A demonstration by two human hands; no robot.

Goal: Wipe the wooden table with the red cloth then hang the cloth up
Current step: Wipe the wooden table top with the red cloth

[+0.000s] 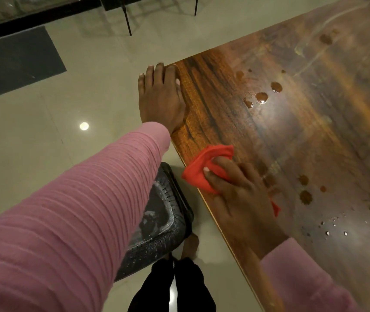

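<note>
The wooden table point(292, 131) fills the right half of the view, with brown drops and water beads scattered over it. My right hand point(240, 194) holds the crumpled red cloth point(204, 167) and presses it down on the table near the left edge. My left hand point(160, 95) lies flat with straight fingers on the table's left edge near the far corner. Both arms wear pink sleeves.
A black mesh chair point(157, 221) stands below the table edge between my arms. My legs in dark trousers point(172, 287) show on the shiny tiled floor. A dark mat point(15, 61) lies at the far left, and thin black furniture legs point(127, 21) stand at the back.
</note>
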